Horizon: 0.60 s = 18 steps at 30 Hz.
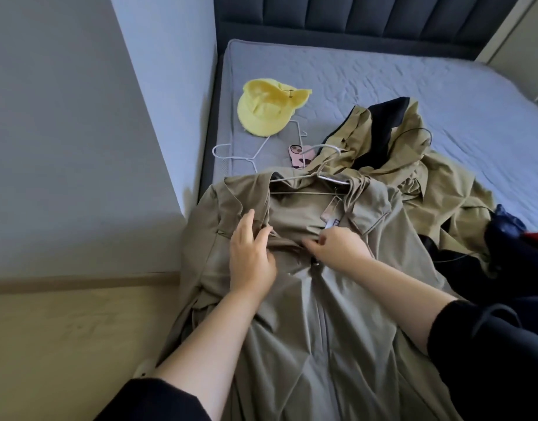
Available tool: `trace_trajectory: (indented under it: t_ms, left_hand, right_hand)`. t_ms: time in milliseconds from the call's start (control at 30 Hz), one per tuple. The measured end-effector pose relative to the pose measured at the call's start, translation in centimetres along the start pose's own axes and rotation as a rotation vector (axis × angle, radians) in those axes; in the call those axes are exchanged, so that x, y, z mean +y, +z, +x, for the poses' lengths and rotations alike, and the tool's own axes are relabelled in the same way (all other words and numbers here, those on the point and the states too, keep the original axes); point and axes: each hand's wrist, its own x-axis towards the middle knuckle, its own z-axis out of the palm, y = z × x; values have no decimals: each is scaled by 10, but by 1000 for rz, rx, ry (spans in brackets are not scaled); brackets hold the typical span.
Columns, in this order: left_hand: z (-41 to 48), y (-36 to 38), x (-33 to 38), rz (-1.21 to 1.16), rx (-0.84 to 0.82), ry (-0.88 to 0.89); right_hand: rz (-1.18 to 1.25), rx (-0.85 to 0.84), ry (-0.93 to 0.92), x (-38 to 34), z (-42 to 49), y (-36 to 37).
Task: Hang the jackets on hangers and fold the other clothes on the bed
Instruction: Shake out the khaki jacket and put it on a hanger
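An olive-grey jacket [307, 314] lies face up on the near corner of the bed, with a white wire hanger [310, 177] inside its collar. My left hand [251, 256] pinches the left front edge of the jacket near the top of the zip. My right hand [334, 243] pinches the right front edge by the zip pull and a paper tag. A second tan jacket with black lining [392, 141] lies crumpled behind it. Another white hanger [231, 153] lies bare on the mattress.
A yellow cap [267, 107] and a pink phone [301, 154] lie on the grey-blue mattress [413, 83]. Dark clothes [510, 247] are heaped at the right. A wall and wooden floor [79, 329] border the bed on the left; the padded headboard stands at the back.
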Motion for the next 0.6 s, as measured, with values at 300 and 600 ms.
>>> trace_trajectory:
  t_ms: [300, 600]
  left_hand:
    - [-28, 9, 13, 88, -341, 13]
    - [-40, 24, 18, 70, -487, 5]
  right_hand:
    - [-194, -111, -1, 6, -17, 11]
    - [-41, -157, -91, 7, -22, 8]
